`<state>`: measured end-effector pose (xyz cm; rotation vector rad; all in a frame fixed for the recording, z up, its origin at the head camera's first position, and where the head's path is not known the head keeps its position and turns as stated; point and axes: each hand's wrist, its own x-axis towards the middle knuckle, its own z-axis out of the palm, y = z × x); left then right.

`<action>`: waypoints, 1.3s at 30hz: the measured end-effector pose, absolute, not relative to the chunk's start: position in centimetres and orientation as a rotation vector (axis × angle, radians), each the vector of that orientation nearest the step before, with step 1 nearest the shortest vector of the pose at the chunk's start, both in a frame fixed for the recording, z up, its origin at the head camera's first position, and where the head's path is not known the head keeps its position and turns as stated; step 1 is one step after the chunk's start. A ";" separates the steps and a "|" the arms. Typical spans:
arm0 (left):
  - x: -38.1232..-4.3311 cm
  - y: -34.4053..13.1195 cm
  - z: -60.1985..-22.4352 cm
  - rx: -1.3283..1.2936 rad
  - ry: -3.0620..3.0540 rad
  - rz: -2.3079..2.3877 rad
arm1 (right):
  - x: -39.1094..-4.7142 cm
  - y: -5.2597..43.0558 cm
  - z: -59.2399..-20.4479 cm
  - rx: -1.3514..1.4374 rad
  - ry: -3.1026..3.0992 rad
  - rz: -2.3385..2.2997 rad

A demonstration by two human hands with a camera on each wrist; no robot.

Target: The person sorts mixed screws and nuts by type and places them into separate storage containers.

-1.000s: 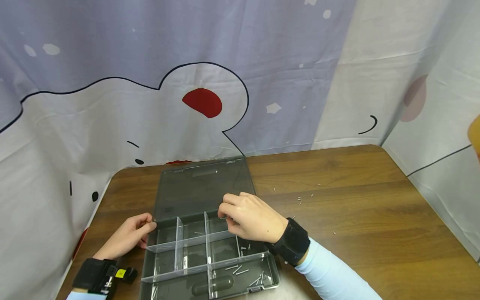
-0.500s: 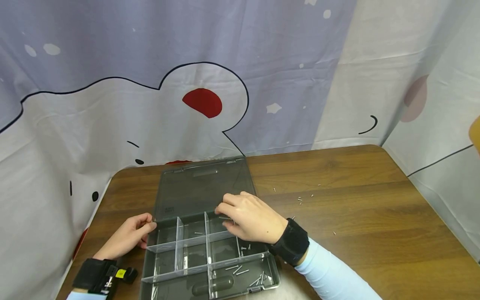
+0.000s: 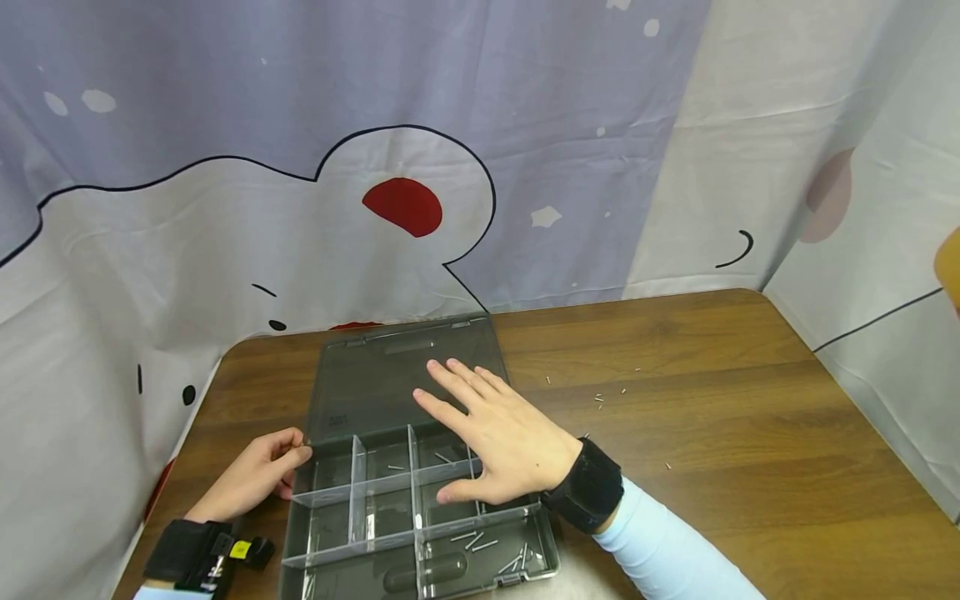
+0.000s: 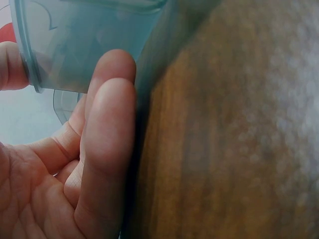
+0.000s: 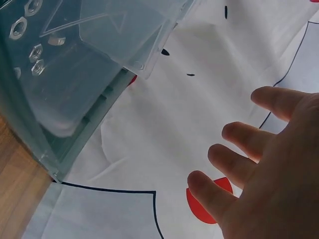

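A grey translucent compartment box (image 3: 348, 575) lies on the table, its lid (image 3: 375, 375) folded back flat. My left hand (image 3: 251, 475) grips the box's left edge near the hinge; in the left wrist view the thumb and curled fingers (image 4: 107, 129) are on either side of its wall. Above the box's right half my right hand (image 3: 510, 442) is spread, fingers straight, holding nothing. One screw (image 3: 442, 457) lies in a back compartment and another screw (image 3: 396, 467) in the one to its left. Several screws (image 3: 474, 540) lie in the front right compartment. My right hand hides part of the right-side compartments.
Several tiny metal pieces (image 3: 598, 397) are scattered on the wooden table (image 3: 712, 375) to the right of the box. In the right wrist view, several hex nuts (image 5: 18, 28) sit in a compartment. A printed curtain (image 3: 570, 150) hangs behind the table.
My right hand has let go of a screw, which lies in the back compartment. Its fingers have gone from pinching to spread out. My left hand has stayed on the box's edge.
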<state>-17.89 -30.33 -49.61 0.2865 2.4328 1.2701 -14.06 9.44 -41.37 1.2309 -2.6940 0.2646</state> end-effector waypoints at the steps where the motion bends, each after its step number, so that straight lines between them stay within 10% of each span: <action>1: -17.9 -30.3 -49.6 0.282 2.434 1.271 | -14.1 9.4 -41.3 1.231 -2.698 0.261; 39: -18.2 -29.4 -49.8 0.263 2.435 1.292 | -13.2 23.2 -46.5 1.040 -2.635 0.283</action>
